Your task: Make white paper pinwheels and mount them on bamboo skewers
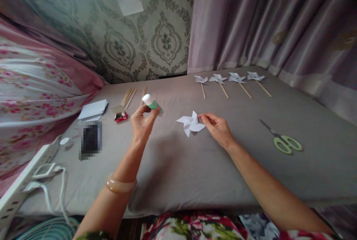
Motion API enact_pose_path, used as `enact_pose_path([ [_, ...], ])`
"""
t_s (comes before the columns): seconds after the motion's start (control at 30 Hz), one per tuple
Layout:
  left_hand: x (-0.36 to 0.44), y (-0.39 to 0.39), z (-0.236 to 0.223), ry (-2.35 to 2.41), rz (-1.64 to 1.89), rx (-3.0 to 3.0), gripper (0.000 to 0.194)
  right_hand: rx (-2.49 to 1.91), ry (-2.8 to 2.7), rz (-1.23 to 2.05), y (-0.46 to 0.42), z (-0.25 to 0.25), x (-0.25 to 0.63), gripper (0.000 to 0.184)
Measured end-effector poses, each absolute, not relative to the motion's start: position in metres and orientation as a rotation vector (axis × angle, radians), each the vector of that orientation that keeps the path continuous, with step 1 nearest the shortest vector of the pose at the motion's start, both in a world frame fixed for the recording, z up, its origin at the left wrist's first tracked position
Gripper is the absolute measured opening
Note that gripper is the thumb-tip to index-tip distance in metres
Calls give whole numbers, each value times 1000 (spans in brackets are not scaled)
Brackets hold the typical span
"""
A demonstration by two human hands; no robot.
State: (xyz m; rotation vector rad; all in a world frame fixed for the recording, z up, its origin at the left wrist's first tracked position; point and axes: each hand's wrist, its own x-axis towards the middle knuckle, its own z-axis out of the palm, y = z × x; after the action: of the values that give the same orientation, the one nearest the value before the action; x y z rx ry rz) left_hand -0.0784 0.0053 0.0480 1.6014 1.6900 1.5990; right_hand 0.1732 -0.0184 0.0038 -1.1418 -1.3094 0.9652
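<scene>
A green glue stick (153,105) with a white cap is gripped by my left hand (141,123), raised over the left middle of the table and tilted. My right hand (216,127) pinches one edge of a folded white paper pinwheel (191,123) in front of me; this one shows no stick. Just left of my left hand, a small red box (121,116) lies with its flap up and small dark contents inside. Behind it are several thin wooden sticks (128,98), with a few more (143,95) partly hidden by the glue stick.
Several finished pinwheels on sticks (237,78) line the back right. Green-handled scissors (284,141) lie at the right. On the left are stacked white paper (93,110), a blurred dark object (91,138) and a power strip (30,173) with white cables. Curtains and a patterned wall border the table (200,180).
</scene>
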Motion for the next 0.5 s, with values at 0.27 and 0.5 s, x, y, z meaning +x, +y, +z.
enact_pose_path([
  [0.27,21,-21,73,1094,1381,1338,33,-777,-831,1581,-35,38,156,38],
  [0.5,6,-6,31,1199,1152,1651,26,-927,-659,1440,-31,40,184,33],
])
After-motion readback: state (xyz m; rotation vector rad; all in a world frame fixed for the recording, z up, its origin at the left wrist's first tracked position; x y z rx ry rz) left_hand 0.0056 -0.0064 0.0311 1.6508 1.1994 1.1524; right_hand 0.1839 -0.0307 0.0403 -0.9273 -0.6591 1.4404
